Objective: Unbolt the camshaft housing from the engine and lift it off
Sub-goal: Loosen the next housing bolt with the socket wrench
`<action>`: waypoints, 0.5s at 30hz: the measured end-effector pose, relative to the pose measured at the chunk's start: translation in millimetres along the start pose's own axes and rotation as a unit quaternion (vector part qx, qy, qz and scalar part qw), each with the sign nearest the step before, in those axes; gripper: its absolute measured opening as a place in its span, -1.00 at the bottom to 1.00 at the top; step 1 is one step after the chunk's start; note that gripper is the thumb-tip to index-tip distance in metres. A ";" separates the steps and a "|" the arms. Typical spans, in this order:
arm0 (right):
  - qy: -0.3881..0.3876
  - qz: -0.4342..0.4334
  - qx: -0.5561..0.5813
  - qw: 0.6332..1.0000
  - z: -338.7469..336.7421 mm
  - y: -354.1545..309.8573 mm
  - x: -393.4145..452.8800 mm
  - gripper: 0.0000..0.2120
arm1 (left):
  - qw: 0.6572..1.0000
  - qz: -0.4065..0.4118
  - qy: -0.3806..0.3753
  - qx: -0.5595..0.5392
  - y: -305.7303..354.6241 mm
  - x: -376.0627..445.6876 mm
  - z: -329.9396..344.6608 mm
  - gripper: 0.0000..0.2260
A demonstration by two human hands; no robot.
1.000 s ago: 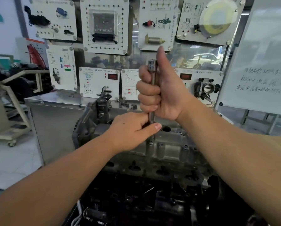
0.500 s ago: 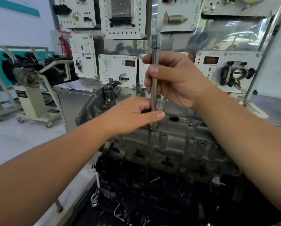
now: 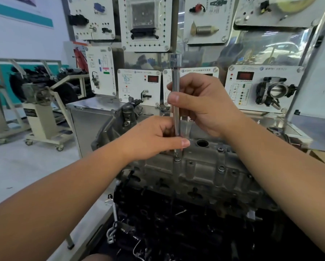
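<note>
Both hands grip an upright extension bar: right hand pinching it high, left hand curled round its lower end. Directly beneath them, the grey cast camshaft housing sits atop the engine, the bar's tip on a bolt.

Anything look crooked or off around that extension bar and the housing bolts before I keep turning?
Nothing stands out. The extension bar stands upright on a bolt along the camshaft housing front edge, right hand pinching it high, left hand steadying it low. Neighbouring bolts look seated; no cracks or spills are visible.
</note>
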State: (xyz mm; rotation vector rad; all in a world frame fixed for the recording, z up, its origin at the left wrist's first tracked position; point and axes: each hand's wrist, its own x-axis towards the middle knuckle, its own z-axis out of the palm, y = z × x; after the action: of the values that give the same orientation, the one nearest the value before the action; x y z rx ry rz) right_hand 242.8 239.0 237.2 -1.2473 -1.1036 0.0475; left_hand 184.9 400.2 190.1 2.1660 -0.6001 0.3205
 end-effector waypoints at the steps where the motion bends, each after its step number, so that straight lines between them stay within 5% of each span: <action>1: -0.008 0.008 0.015 1.000 -0.5 -1.0 0.1 -0.80 | 1.000 0.005 0.000 -0.001 0.3 -0.3 0.4 -0.95; 8: -0.089 0.082 0.113 0.986 -9.6 -4.3 1.0 -0.82 | 0.996 -0.007 -0.025 -0.082 -1.3 -0.4 -1.3 -0.93; 15: -0.017 0.025 0.049 0.998 -6.7 0.9 3.3 -0.77 | 0.999 -0.001 0.011 -0.030 -3.9 4.1 0.1 -0.81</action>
State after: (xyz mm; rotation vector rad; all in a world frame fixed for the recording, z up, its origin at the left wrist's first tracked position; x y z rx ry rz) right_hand 249.5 236.4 239.2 -1.1897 -1.0871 0.1604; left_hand 190.4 400.9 189.2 2.1029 -0.5880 0.3197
